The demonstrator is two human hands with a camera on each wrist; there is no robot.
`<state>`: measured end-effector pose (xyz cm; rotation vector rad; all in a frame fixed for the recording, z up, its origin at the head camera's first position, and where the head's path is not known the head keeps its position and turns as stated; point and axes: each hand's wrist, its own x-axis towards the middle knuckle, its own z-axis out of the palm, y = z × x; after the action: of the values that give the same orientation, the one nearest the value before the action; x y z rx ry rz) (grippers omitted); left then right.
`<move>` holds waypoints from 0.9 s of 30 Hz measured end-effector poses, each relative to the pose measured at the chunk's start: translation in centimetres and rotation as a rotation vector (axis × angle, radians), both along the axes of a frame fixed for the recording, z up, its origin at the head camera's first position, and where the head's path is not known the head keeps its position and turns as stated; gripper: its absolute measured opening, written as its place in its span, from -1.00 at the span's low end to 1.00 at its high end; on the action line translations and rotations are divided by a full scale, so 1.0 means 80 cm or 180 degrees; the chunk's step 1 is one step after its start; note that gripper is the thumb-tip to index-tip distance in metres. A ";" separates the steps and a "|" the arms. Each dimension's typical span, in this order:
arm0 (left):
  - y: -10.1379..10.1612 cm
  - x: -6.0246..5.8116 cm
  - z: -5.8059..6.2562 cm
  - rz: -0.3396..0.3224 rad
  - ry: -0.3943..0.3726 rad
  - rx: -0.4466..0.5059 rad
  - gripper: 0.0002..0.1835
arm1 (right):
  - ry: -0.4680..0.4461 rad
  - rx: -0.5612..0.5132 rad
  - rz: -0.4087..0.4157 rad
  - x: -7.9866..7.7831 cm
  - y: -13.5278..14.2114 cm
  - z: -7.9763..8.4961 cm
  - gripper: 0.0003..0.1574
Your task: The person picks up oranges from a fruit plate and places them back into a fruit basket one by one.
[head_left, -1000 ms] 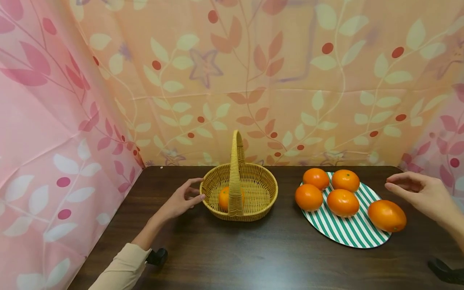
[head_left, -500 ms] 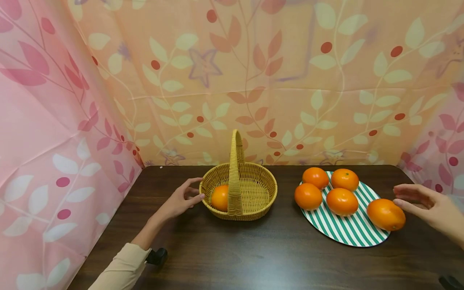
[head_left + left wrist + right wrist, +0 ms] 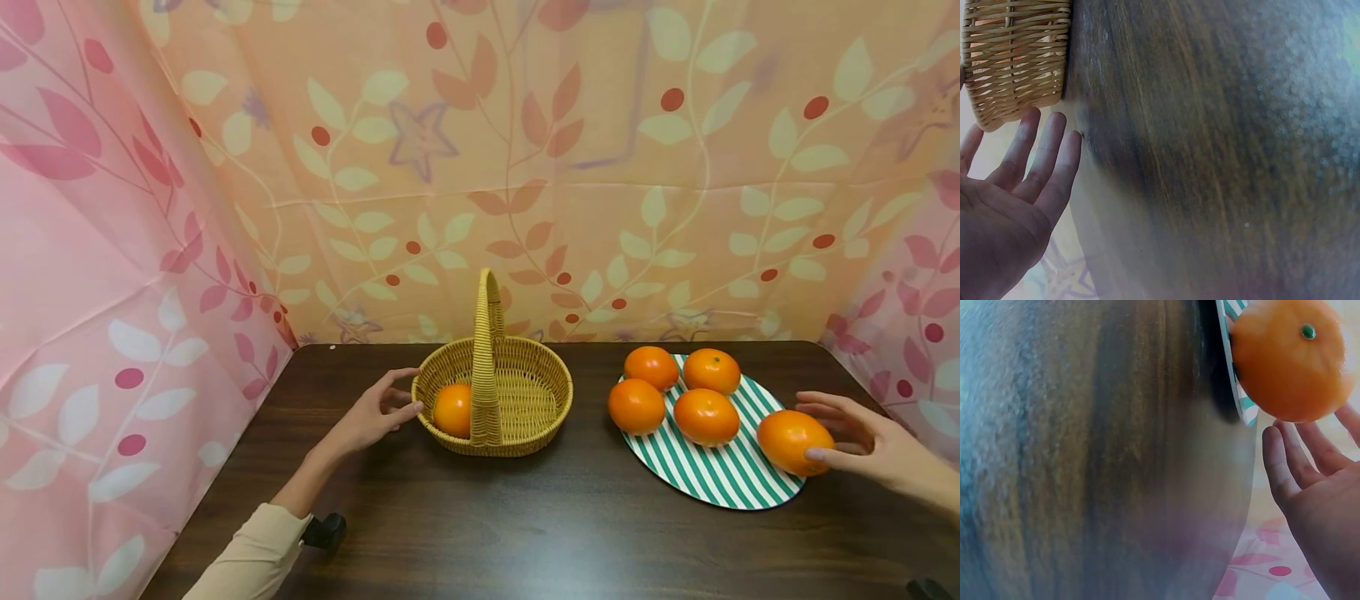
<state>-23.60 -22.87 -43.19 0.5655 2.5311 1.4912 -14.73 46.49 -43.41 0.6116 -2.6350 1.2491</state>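
A yellow wicker basket (image 3: 525,442) with a tall arched handle stands mid-table, one orange (image 3: 452,410) lying in its left side. My left hand (image 3: 375,412) is at the basket's left end, thumb and fingertips against the rim, fingers loosely extended in the left wrist view. On the right, several oranges rest on a green-and-white striped oval plate (image 3: 720,485). Around the outer side of the rightmost orange (image 3: 787,442) is my right hand (image 3: 873,446), its thumb overlapping the front and its other fingers behind. The right wrist view shows these fingers relaxed, tips right at the orange (image 3: 1294,362).
All this stands on a dark wooden table (image 3: 517,533). Orange floral cloth (image 3: 480,167) hangs behind its back edge, and pink floral cloth (image 3: 97,250) closes off the left side. Close behind the rightmost orange lies another orange (image 3: 707,417) on the plate.
My right hand has moved in from the right to the rightmost orange. The orange in the basket has rolled to the left. My left hand has stayed at the rim.
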 end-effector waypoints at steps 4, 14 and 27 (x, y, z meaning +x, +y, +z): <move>-0.001 0.000 -0.001 0.0018 -0.0008 0.0022 -0.36 | -0.0140 -0.0004 -0.0114 -0.001 -0.002 -0.004 -0.19; 0.002 -0.001 -0.003 0.0023 0.0025 0.0001 -0.37 | -0.0305 0.0086 -0.0374 0.000 0.006 -0.004 -0.31; 0.000 0.002 0.001 0.0041 0.0132 -0.0036 -0.37 | -0.0164 -0.0082 -0.0305 -0.012 -0.001 0.024 -0.29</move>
<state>-23.43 -22.84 -43.14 0.5856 2.5776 1.4835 -15.71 46.43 -41.48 0.4495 -2.6505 1.2853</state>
